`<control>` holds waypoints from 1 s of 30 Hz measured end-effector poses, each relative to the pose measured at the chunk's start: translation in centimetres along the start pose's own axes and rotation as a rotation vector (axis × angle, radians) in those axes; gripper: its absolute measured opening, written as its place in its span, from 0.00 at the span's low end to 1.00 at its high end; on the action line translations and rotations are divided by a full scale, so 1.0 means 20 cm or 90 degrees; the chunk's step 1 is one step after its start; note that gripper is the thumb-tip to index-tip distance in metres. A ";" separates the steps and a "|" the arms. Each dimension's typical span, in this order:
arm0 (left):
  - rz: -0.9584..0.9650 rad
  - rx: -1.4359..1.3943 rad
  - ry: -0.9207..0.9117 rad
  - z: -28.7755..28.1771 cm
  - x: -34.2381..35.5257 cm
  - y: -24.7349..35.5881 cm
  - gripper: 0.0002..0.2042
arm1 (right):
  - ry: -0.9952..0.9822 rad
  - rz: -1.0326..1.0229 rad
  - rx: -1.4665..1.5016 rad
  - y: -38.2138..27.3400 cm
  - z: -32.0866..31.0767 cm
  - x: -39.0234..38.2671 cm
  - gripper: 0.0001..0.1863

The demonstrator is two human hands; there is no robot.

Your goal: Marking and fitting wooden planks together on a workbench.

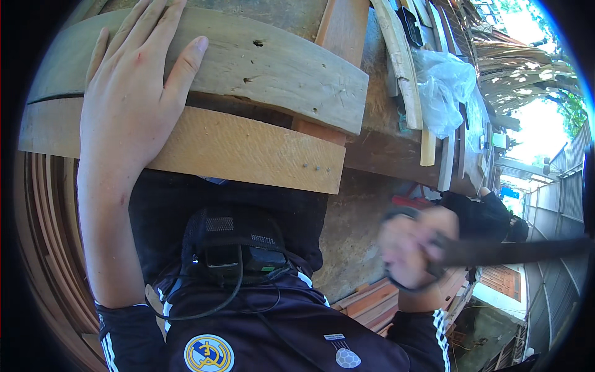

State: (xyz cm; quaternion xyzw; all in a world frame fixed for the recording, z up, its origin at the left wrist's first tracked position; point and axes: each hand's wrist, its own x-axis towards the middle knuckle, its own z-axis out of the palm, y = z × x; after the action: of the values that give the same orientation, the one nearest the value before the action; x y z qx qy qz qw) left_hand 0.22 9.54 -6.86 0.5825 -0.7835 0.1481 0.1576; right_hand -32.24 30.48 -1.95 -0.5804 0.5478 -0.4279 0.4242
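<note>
My left hand [127, 105] lies palm-down on a weathered grey plank [273, 74], fingers stretched and slightly apart, thumb out. A lighter wooden board [248, 142] with small holes near its right end runs beside the plank, partly under my wrist. My right hand [415, 239], blurred, grips the black handle of a tool, apparently a handsaw [514, 251], whose long dark blade extends to the right. It is held out to the right of the board, away from the wood.
A workbench [384, 146] bears loose slats [400, 74] and clear plastic bags [443, 87]. A person in dark clothing [480, 214] is behind my right hand. Stacked boards lie at far left [49, 223] and lower right [369, 297]. A cabled black device [232, 257] is at my waist.
</note>
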 end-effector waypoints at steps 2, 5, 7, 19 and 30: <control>0.012 0.019 -0.010 0.02 0.00 -0.01 0.28 | -0.211 0.424 -0.232 -0.09 0.07 0.21 0.10; 0.014 0.038 -0.025 0.02 -0.03 -0.02 0.29 | -0.071 0.584 0.099 -0.19 0.07 0.15 0.07; 0.005 0.038 -0.018 0.01 -0.01 -0.02 0.29 | 0.007 0.368 0.105 -0.15 0.05 0.11 0.07; 0.013 0.039 -0.002 0.03 0.02 -0.02 0.29 | 0.081 0.008 0.136 -0.26 0.02 0.11 0.11; 0.030 0.032 -0.006 0.03 0.00 -0.03 0.29 | -0.038 0.432 -0.003 -0.17 0.07 0.12 0.09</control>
State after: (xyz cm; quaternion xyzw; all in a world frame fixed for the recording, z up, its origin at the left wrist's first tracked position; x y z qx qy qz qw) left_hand 0.84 9.16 -7.44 0.5684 -0.7939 0.1685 0.1355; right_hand -29.92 28.29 0.99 -0.3782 0.6982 -0.2438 0.5569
